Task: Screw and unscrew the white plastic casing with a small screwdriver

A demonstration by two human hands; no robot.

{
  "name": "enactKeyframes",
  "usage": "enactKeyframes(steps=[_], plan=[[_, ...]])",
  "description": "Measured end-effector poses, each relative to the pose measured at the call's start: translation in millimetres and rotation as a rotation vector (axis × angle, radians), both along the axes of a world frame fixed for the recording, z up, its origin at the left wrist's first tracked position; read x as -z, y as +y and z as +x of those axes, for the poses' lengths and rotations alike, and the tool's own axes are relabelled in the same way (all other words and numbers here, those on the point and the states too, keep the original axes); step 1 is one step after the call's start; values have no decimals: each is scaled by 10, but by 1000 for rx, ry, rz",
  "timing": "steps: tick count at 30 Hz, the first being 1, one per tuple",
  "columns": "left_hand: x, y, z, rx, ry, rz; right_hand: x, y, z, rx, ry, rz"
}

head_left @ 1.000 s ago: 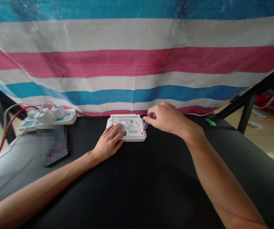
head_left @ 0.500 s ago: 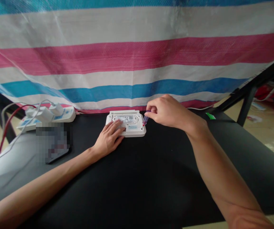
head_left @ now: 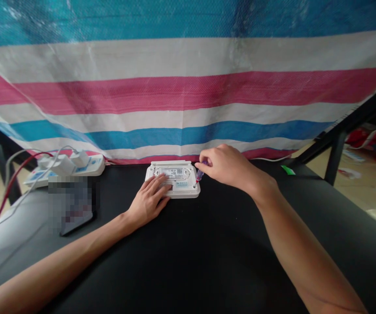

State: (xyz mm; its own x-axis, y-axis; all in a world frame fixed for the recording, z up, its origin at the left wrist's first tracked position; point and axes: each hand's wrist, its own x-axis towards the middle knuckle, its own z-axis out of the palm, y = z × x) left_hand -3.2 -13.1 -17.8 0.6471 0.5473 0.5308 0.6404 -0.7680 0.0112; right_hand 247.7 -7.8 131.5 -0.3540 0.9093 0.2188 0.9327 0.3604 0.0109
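A white router (head_left: 180,179) lies flat on a black table (head_left: 188,253), close to the far edge, with its labelled, vented side facing up and a narrow white bar running along its back. The left hand (head_left: 147,201) rests on the left part of the router, its fingers stretched out and slightly parted over the casing and the thumb near the front edge; it presses from above and does not close around anything. The right hand (head_left: 223,166) has a narrow grip, fingers and thumb pinched around the purple handle of a small screwdriver (head_left: 200,174). The screwdriver leans a little, its reddish lower end down at the front right corner of the router, by a dark hole; whether the tip sits inside that hole is too small to tell. On the left side of the table, a white power strip (head_left: 93,166) carries white plugs (head_left: 64,165), with a red cable (head_left: 10,185) beside it. In front of it lies a dark flat object (head_left: 76,223), partly blurred out. A small green piece (head_left: 288,170) lies near the far right corner, and a striped sheet (head_left: 181,93) hangs behind the table.
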Motion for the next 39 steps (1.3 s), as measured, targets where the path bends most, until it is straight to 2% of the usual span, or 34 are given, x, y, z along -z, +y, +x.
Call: enactKeyframes(steps=[6,14,22,39], plan=[[6,-4,-1,3,-1,-6,-62,-34,52,-101,83,-25],[7,-6,0,4,-17,-28,-70,-28,24,-9,-5,-7],[-9,-10,2,4,-11,-16,-96,-58,52,-104,107,-32],[4,-7,-1,-1,0,-20,-82,-22,17,1,7,-33]])
